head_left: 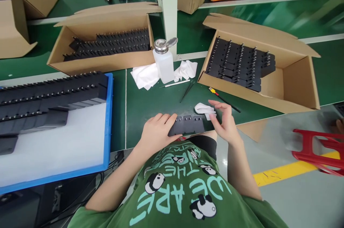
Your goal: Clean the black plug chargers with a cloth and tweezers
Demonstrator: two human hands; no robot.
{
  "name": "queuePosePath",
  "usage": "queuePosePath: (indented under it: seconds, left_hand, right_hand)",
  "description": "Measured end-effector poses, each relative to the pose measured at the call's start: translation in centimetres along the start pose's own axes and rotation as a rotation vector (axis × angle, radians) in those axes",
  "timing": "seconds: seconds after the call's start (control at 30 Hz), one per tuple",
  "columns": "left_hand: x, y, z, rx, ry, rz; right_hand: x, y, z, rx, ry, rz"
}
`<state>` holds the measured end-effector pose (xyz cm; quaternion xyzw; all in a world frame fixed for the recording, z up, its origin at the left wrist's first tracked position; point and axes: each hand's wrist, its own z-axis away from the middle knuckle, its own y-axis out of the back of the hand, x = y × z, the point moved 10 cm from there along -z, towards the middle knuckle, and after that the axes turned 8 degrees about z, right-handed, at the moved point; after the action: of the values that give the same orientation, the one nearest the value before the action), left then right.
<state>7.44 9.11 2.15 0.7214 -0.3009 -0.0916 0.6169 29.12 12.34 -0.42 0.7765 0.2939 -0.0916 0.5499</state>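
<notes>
A short row of black plug adapters (pixel 189 124) lies at the near edge of the green table (pixel 150 102). My left hand (pixel 157 131) rests on the row's left end, fingers curled over it. My right hand (pixel 224 120) hovers at the row's right end, fingers partly spread, pinching a small white cloth (pixel 204 109). My green printed shirt fills the bottom of the view.
A white dispenser bottle (pixel 164 61), white wipes (pixel 146 75), a white stick (pixel 174 84), tweezers (pixel 186 91) and a yellow-tipped tool (pixel 224 100) lie ahead. Cardboard boxes (pixel 104 61) (pixel 285 88) and a blue tray (pixel 109 120) hold several black adapters. A red stool (pixel 317 149) stands right.
</notes>
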Motion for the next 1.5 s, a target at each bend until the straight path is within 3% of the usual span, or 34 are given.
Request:
queuePosePath:
  seconds: [0.13, 0.2, 0.27, 0.4, 0.57, 0.67, 0.73, 0.8, 0.87, 0.93, 1.0, 1.07, 1.17, 1.3, 1.5]
  left_hand:
    - [0.0, 0.1, 0.0, 0.006, -0.006, 0.011]
    - [-0.1, 0.0, 0.0, 0.004, 0.001, 0.017]
    - [-0.1, -0.1, 0.1, 0.002, 0.009, 0.024]
    - [-0.2, -0.2, 0.1, -0.001, 0.014, 0.029]
    - [-0.1, -0.2, 0.0, -0.005, 0.007, 0.021]
    - [-0.1, -0.3, 0.0, -0.007, 0.009, 0.027]
    - [-0.2, -0.4, 0.1, -0.008, 0.015, 0.038]
    - [-0.3, -0.4, 0.2, -0.009, 0.023, 0.054]
    - [-0.3, -0.4, 0.2, -0.003, 0.022, 0.064]
    - [-0.3, -0.3, 0.2, -0.003, 0.011, 0.067]
    - [-0.2, -0.3, 0.2, -0.008, 0.0, 0.066]
    - [-0.1, -0.3, 0.1, -0.016, -0.001, 0.068]
    - [-0.1, -0.1, 0.0, -0.019, 0.0, 0.07]
    - [-0.1, -0.1, -0.1, -0.022, 0.008, 0.067]
    - [-0.1, 0.1, 0.0, -0.015, 0.005, 0.078]
  right_hand:
    - [5.2, 2.8, -0.7, 0.154, -0.156, 0.213]
    - [7.2, 3.2, -0.9, 0.159, -0.183, 0.311]
    - [7.6, 3.0, -1.3, 0.129, -0.161, 0.372]
    - [3.4, 1.0, -3.6, 0.014, 0.037, 0.388]
    - [-4.2, -5.6, -9.1, -0.281, 0.421, 0.355]
    - [-6.0, -8.5, -12.0, -0.379, 0.533, 0.365]
    - [-6.4, -8.8, -12.7, -0.407, 0.569, 0.362]
    - [-6.8, -7.2, -12.1, -0.383, 0.571, 0.367]
    - [-7.5, -3.4, -10.5, -0.251, 0.502, 0.267]
    - [-7.6, 1.8, -8.0, -0.015, 0.322, -0.095]
    - [-7.3, 3.7, -4.5, 0.01, 0.156, -0.544]
    - [-8.2, 2.8, -1.3, -0.09, 0.097, -0.797]
    - [-9.0, 1.0, 1.3, -0.141, 0.09, -0.916]
    - [-8.5, -0.4, 1.5, -0.122, 0.077, -0.92]
    - [-8.3, -0.7, 1.7, -0.144, 0.084, -0.874]
